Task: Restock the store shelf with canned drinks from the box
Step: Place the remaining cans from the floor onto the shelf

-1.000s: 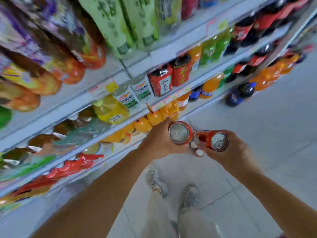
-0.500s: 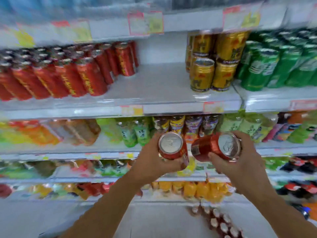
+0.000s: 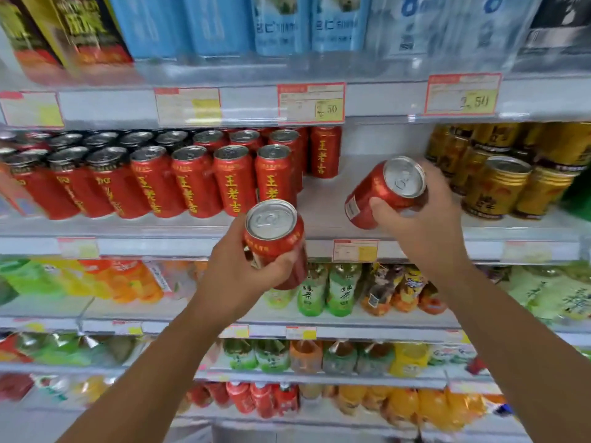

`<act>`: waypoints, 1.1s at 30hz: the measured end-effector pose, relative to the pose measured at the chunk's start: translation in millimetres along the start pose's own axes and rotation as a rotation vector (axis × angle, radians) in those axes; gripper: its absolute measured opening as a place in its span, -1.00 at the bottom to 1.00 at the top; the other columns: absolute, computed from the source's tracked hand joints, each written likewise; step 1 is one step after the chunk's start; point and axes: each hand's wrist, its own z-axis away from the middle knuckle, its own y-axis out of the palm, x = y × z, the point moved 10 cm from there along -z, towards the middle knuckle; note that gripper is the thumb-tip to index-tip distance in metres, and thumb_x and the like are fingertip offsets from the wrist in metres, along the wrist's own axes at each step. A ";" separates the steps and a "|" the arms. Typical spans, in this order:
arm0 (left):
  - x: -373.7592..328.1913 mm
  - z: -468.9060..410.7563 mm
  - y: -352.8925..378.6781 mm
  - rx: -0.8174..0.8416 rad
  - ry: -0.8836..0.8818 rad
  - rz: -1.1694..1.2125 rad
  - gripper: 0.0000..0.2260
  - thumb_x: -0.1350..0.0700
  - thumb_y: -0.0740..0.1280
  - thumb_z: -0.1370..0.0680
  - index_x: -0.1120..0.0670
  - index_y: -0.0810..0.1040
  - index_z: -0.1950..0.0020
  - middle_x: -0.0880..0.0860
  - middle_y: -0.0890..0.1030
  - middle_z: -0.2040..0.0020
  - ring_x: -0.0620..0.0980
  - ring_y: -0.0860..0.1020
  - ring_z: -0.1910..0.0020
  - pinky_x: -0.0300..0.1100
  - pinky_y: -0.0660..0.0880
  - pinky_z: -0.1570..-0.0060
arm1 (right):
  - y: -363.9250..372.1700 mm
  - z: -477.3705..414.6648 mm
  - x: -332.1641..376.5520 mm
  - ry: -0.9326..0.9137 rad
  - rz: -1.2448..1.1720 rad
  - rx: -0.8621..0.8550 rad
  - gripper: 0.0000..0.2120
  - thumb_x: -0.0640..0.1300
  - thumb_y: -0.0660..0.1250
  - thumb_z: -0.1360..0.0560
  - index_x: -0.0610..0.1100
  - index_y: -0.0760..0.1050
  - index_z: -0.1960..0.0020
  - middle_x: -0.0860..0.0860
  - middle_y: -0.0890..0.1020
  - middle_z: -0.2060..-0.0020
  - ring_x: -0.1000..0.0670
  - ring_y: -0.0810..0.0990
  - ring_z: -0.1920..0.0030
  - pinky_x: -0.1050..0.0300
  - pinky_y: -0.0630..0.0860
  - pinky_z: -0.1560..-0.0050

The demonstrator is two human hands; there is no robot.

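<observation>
Two red drink cans are held up in front of the shelf (image 3: 323,203), one in each of the hands. At the left end of that shelf stand rows of shelved red cans (image 3: 195,183), upright and packed against one another, their gold lettering facing out. The rows reach from the left edge to about the middle. Just right of and below the last front can, the left hand (image 3: 236,279) grips the left can (image 3: 275,244) from beneath, fingers and thumb curled round its lower body. Its silver lid is tipped a little toward the camera, and the can hangs before the shelf's front edge, not resting on it. To the right lies a bare stretch of shelf board, with a price tag (image 3: 355,250) clipped to the front edge below. Over the right part of that gap the right hand (image 3: 428,225) holds the right can (image 3: 380,190), thumb across its side and fingers wrapped behind. This can leans steeply, lid up and to the right; whether its base touches the board I cannot tell. At the right end of the shelf stand gold cans (image 3: 499,187), near the right hand's fingers.
</observation>
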 end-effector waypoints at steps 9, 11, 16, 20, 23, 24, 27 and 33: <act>14.6 -5.3 -12.4 -0.134 -0.029 0.006 -0.43 -0.24 0.43 -0.27 -0.18 0.46 -0.26 -0.20 0.64 -0.10 -0.20 0.59 -0.13 -0.04 0.51 -0.17 | 59.2 -78.5 -25.2 0.036 0.128 0.188 -0.34 0.07 0.51 -0.28 -0.03 0.37 -0.31 0.09 0.54 -0.14 0.05 0.54 -0.14 0.13 0.44 -0.07; 11.6 -5.4 -10.5 -0.171 -0.028 0.002 -0.43 -0.26 0.42 -0.28 -0.18 0.47 -0.26 -0.21 0.63 -0.10 -0.21 0.58 -0.13 -0.06 0.51 -0.17 | 66.0 -87.0 -30.1 0.059 0.108 0.209 -0.35 0.08 0.50 -0.32 -0.03 0.34 -0.32 0.06 0.54 -0.19 0.02 0.53 -0.17 0.12 0.43 -0.06; 3.6 -7.3 -3.4 -0.230 -0.036 0.036 -0.53 -0.24 0.40 -0.28 -0.24 0.46 -0.17 -0.37 0.61 -0.03 -0.36 0.57 -0.06 -0.51 0.43 0.05 | 87.0 -91.8 -33.9 0.074 0.027 0.372 -0.31 0.09 0.47 -0.40 0.02 0.23 -0.42 0.02 0.49 -0.33 -0.02 0.49 -0.28 0.04 0.44 -0.24; 4.0 -8.8 -2.0 -0.249 -0.043 0.046 -0.51 -0.24 0.40 -0.28 -0.21 0.47 -0.18 -0.33 0.62 -0.04 -0.34 0.58 -0.06 -0.50 0.44 0.05 | 95.1 -84.5 -46.7 0.095 -0.011 0.500 -0.18 -0.08 0.50 -0.41 0.11 0.09 -0.50 0.04 0.46 -0.35 0.00 0.48 -0.29 0.10 0.37 -0.19; 2.6 -11.4 -3.5 -0.236 -0.031 0.034 -0.50 -0.23 0.40 -0.29 -0.18 0.48 -0.21 -0.34 0.62 -0.04 -0.34 0.57 -0.06 -0.52 0.43 0.05 | 97.4 -82.4 -55.3 0.108 0.004 0.537 -0.17 -0.12 0.50 -0.41 0.07 0.09 -0.51 0.02 0.46 -0.36 -0.01 0.48 -0.30 0.11 0.37 -0.20; 2.1 -12.6 -4.5 -0.235 -0.030 0.029 -0.48 -0.23 0.40 -0.28 -0.17 0.48 -0.21 -0.34 0.62 -0.03 -0.34 0.58 -0.06 -0.52 0.43 0.05 | 98.4 -83.3 -55.9 0.101 0.008 0.522 -0.20 -0.11 0.51 -0.40 0.02 0.14 -0.49 0.01 0.48 -0.34 -0.02 0.51 -0.28 0.10 0.40 -0.21; 0.4 -15.8 -6.4 -0.228 -0.023 0.027 -0.44 -0.22 0.40 -0.28 -0.12 0.49 -0.25 -0.29 0.63 -0.04 -0.32 0.58 -0.06 -0.50 0.44 0.04 | 103.4 -85.3 -53.4 0.065 0.024 0.442 -0.26 -0.07 0.54 -0.36 -0.10 0.25 -0.41 -0.02 0.53 -0.26 0.01 0.55 -0.15 0.14 0.44 -0.10; -3.9 -18.9 -9.0 -0.200 -0.011 0.029 -0.49 -0.20 0.40 -0.27 -0.17 0.48 -0.21 -0.31 0.62 -0.04 -0.34 0.57 -0.05 -0.53 0.42 0.05 | 112.2 -84.6 -53.7 0.054 0.035 0.426 -0.23 -0.09 0.53 -0.36 -0.06 0.20 -0.44 0.01 0.49 -0.24 0.03 0.52 -0.14 0.14 0.41 -0.11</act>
